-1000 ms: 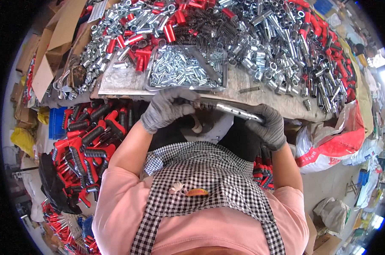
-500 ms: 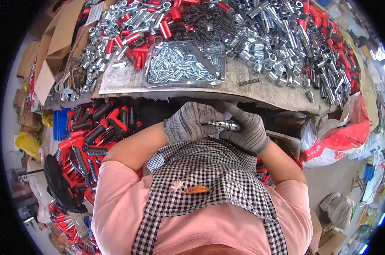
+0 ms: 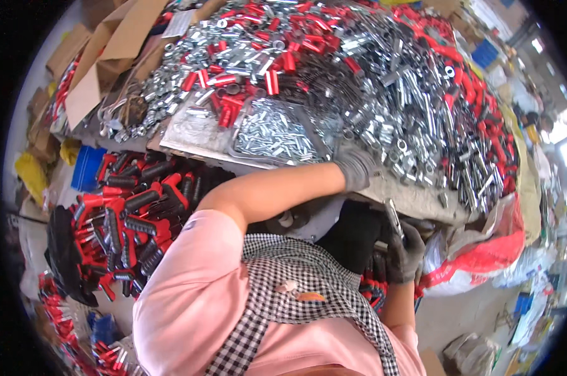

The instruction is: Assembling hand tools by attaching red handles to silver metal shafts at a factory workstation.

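Note:
My left hand (image 3: 358, 168), in a grey knit glove, reaches across to the table's front edge, beside the loose metal sleeves (image 3: 401, 155). Its fingers are blurred and partly hidden, so I cannot make out any grip. Lower and to the right, my right hand (image 3: 405, 254), in a matching glove, is closed around a slim silver metal tube (image 3: 392, 216). The tube points up and slightly left out of the fist. Left of my left hand lies a clear plastic tray (image 3: 258, 156) of small silver pins (image 3: 274, 131).
Red sleeves (image 3: 271, 81), dark springs (image 3: 330, 84) and shiny metal parts cover the worktable. Red-and-black handles (image 3: 136, 219) fill the space below left. A red-and-white sack (image 3: 478, 250) stands at the right, and an open cardboard box (image 3: 105, 59) at the far left.
My hands have come apart. The left has reached forward and right to the metal parts; the right has moved right and down, keeping the metal tube. The view has shifted and tilted.

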The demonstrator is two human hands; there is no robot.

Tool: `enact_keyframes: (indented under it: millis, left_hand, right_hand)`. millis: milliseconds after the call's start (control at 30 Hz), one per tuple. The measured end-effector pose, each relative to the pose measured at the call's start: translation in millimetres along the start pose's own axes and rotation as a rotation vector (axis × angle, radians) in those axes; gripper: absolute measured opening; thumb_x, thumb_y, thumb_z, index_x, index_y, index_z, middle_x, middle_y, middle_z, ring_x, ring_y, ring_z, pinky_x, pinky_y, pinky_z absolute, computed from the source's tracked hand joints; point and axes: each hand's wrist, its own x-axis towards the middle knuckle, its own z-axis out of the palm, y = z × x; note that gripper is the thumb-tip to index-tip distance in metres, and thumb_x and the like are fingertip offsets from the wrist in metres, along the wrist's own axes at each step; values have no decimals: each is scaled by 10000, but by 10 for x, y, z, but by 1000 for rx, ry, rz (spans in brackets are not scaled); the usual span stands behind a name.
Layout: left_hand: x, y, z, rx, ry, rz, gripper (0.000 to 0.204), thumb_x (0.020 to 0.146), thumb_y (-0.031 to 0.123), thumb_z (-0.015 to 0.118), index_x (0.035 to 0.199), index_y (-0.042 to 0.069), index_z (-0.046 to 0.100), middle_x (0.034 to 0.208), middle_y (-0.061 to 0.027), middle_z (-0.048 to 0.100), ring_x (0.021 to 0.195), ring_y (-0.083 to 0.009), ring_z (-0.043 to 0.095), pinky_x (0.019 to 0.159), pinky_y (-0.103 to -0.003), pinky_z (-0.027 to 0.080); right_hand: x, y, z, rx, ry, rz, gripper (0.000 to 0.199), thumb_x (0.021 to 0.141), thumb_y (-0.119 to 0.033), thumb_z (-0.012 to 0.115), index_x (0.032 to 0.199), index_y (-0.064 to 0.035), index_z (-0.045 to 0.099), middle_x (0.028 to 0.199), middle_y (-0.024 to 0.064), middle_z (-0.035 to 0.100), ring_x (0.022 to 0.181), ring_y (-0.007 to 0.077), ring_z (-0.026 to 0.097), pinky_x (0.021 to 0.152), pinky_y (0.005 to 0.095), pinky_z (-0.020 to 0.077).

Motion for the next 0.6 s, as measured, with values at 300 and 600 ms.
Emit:
enact_keyframes:
  millis: [300, 600]
  left_hand:
    - [-827, -439, -376, -364, 209, -219, 401, 782, 205, 594, 1109, -6, 498, 869, -146, 638, 714, -285, 622, 639, -418, 495]
    - [-1195, -1256, -678, -71, 292, -457, 622, 775, 408, 679, 1238, 38, 494, 1077, -190, 622, 986, -348, 599, 878, -420, 460]
  right_hand:
    - [-51, -105, 391, 120, -160, -77, 433, 763, -303, 769, 1025, 13, 634, 866, 13, 623, 791, 108, 549, 754, 259, 457]
    - [484, -234, 955, 229, -323, -78, 436, 750, -315, 789, 1006, 5, 638, 892, 26, 641, 789, 91, 563, 728, 247, 464]
